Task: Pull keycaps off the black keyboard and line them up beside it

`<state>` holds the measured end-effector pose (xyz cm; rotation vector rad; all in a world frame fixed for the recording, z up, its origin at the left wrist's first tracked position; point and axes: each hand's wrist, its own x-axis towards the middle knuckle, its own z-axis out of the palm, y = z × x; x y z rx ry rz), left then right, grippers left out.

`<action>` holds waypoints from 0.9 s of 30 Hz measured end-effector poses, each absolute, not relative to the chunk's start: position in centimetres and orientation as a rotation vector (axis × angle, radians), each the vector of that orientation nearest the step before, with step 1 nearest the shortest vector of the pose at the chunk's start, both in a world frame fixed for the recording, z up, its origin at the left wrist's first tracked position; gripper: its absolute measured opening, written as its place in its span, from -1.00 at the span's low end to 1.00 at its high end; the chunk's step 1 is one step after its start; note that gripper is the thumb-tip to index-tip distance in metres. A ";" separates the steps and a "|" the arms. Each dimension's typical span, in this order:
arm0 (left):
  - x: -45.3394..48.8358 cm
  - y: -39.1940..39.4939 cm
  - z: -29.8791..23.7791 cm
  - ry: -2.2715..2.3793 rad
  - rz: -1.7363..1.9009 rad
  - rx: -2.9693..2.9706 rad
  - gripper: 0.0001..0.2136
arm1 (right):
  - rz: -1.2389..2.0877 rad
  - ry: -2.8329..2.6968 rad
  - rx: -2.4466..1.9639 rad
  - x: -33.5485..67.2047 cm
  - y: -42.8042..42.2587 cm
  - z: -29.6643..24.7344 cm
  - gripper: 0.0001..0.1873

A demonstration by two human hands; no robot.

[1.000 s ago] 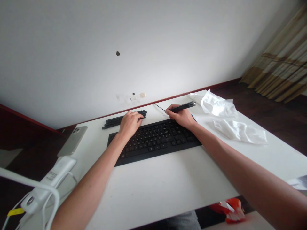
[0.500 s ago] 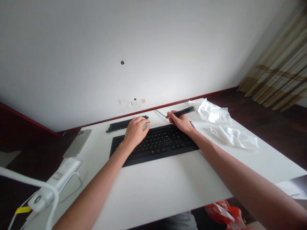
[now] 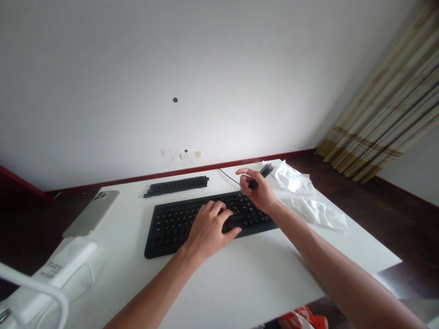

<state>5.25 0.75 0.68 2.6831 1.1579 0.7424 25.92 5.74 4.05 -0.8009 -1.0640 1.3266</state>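
A black computer keyboard (image 3: pixel 171 224) lies across the white table. My left hand (image 3: pixel 211 226) rests over its middle, fingers bent and apart, thumb stretched to the right, holding nothing. Above the keyboard's right part, my right hand (image 3: pixel 259 189) is closed around a black brush (image 3: pixel 265 171) whose grey, bristle-like end points up and away. The index finger sticks out to the left, off the brush. Behind the keyboard lies a strip of black keycaps (image 3: pixel 176 185) in rows. A thin black cable (image 3: pixel 228 176) runs from behind the keyboard to the table's far edge.
Crumpled white plastic wrapping (image 3: pixel 295 178) lies at the table's right. On the left are a phone (image 3: pixel 92 212), camera side up, and a white power strip (image 3: pixel 51 274) with a white cord. A wall with sockets (image 3: pixel 191 155) stands behind; an orange bag (image 3: pixel 305 317) shows below the front edge.
My left hand has moved right and nearer, from the keyboard's back edge to its middle. My right hand still holds the brush, with the index finger now extended. The view has shifted.
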 end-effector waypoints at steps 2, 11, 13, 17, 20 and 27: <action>5.2 0.7 0.4 1.170 0.707 2.676 -0.67 | 1.372 -1.058 -0.745 25.5 5.4 4.1 -0.67; 5.1 0.6 0.3 1.179 0.666 2.671 -0.69 | 1.268 -1.109 -0.789 24.5 5.0 3.5 -0.64; 5.1 0.5 0.2 1.182 0.669 2.672 -0.69 | 1.222 -1.123 -0.820 24.4 4.9 3.5 -0.68; 5.1 0.5 0.3 1.194 0.670 2.677 -0.64 | 1.330 -1.004 -0.795 24.2 4.7 3.6 -0.78; 5.1 0.5 0.2 1.191 0.669 2.681 -0.62 | 1.464 -0.912 -0.761 24.2 4.5 3.6 -0.81; 5.1 0.5 0.2 1.194 0.667 2.684 -0.64 | 1.484 -0.852 -0.793 23.7 4.5 2.8 -0.56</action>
